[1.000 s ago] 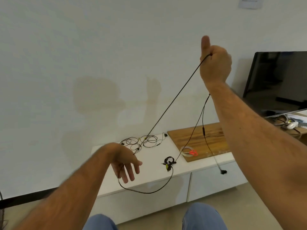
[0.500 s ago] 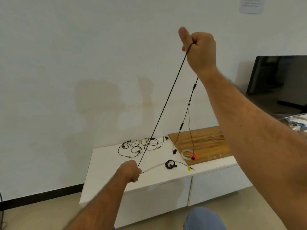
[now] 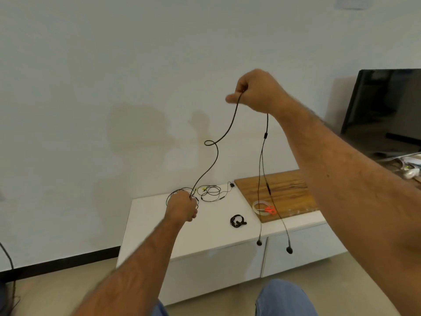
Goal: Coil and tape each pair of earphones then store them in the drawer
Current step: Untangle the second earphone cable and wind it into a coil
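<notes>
ok so counting: four pairs of earphones total, one black pair held up (image 3: 216, 153), one coiled pair (image 3: 237, 221), two loose tangles (image 3: 210, 191) on the white cabinet (image 3: 155, 224). One tape roll (image 3: 258, 207), one wooden board (image 3: 284, 190), two drawer fronts (image 3: 303, 249), two hands (image 3: 182, 207).

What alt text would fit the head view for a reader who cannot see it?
A person's raised right hand and lower left hand grip a black earphone cable sagging between them, its two earbuds dangling before a white cabinet. More earphones, a coiled pair and tape lie there.
</notes>
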`<state>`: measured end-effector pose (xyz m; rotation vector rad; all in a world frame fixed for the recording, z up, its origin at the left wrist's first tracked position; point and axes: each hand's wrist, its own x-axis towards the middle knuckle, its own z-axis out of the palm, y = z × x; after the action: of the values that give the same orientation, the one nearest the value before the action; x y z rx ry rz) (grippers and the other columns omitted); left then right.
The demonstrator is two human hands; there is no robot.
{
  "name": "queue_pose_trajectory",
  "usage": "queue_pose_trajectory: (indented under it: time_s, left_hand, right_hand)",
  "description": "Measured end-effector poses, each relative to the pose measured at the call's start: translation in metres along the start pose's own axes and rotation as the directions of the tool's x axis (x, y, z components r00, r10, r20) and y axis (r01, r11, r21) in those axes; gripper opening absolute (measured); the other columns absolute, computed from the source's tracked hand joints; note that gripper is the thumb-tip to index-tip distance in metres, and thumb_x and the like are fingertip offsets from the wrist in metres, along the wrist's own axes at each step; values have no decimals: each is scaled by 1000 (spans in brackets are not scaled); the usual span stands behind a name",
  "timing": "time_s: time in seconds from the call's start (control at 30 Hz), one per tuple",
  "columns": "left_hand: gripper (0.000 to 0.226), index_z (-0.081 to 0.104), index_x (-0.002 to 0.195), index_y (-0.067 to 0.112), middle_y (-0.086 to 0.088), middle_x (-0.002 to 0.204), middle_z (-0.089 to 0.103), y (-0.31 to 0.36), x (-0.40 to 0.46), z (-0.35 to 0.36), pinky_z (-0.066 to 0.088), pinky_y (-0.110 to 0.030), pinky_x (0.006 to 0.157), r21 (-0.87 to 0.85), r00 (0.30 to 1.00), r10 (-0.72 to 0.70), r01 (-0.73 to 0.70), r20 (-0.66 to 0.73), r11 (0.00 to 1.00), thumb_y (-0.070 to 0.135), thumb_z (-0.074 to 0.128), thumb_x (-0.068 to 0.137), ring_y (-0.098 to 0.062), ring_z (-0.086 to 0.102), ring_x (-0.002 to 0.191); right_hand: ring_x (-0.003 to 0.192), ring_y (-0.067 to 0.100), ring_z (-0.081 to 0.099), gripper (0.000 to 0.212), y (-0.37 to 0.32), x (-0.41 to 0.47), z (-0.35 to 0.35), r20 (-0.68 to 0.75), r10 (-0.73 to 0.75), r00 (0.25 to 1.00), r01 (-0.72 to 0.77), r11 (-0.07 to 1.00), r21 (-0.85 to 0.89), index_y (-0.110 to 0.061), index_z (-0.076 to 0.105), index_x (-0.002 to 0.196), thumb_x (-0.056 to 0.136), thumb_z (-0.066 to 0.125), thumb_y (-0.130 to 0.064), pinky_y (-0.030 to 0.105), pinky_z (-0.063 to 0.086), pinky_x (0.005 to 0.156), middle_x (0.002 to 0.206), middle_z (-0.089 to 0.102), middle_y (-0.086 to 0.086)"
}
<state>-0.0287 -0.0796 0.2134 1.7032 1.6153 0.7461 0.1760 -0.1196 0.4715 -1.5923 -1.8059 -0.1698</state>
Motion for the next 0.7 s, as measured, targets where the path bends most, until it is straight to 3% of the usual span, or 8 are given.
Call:
queue_pose_trajectory:
  time_s: [0.1,0.17,0.23,0.33,0.4,0.43,0.57,0.7]
  left_hand:
    - [30,59,75,10,-13,79,70,3,10,-12,53,-32,63,214,994,80,-64,-70,975,26,47,96,-26,66,66]
    - [39,67,88,15,-12,97,68,2,18,-21,49,-34,78,450,985,130,-64,-116,891,40,40,97,-31,63,91]
    - [42,69,95,16,-10,103,65,5,24,-34,45,-36,87,463,983,123,-47,-135,885,40,35,97,-32,57,100]
    - [35,59,74,11,-5,75,60,16,24,-55,48,-35,73,4,994,108,-108,1,994,27,39,99,-24,58,71]
    - [32,49,70,13,0,60,45,31,11,-68,43,-30,56,-294,983,129,-85,134,952,24,41,99,-16,44,49]
    - [31,47,71,15,3,57,38,40,4,-73,39,-26,48,-319,970,164,-100,179,943,25,41,100,-12,35,44]
    - [28,56,78,15,7,55,31,74,-9,-76,18,-19,39,-227,925,276,-218,263,949,28,44,100,-7,22,42]
    - [22,63,89,12,7,54,33,104,-20,-67,15,-20,41,-228,873,350,-285,341,931,24,47,99,-7,22,42]
  right_hand:
    - [48,15,46,15,19,-16,11,385,126,914,-199,968,154,-4,68,90,83,75,-16,32,57,53,61,50,2]
    - [45,12,46,11,35,-27,19,598,169,783,-314,938,146,-5,68,95,85,71,-9,43,61,66,60,51,2]
    - [45,13,49,10,50,-39,27,744,202,638,-398,912,94,-5,66,96,86,70,-6,49,60,76,59,52,3]
    - [47,17,57,16,68,-58,40,850,248,465,-480,877,7,-5,63,102,87,69,-7,48,59,79,55,53,4]
    - [54,21,64,32,78,-69,52,871,299,390,-485,871,-81,-2,60,117,87,69,-8,46,57,81,56,58,6]
    - [60,24,67,39,81,-73,58,872,329,363,-471,872,-133,0,57,123,87,69,-8,46,56,85,61,62,7]
    - [97,28,71,45,84,-85,77,860,405,309,-356,888,-290,-1,53,130,89,67,-12,43,45,103,103,74,13]
    - [97,24,71,47,73,-77,77,818,353,453,-357,913,-197,-9,54,128,86,72,-18,42,48,99,99,74,6]
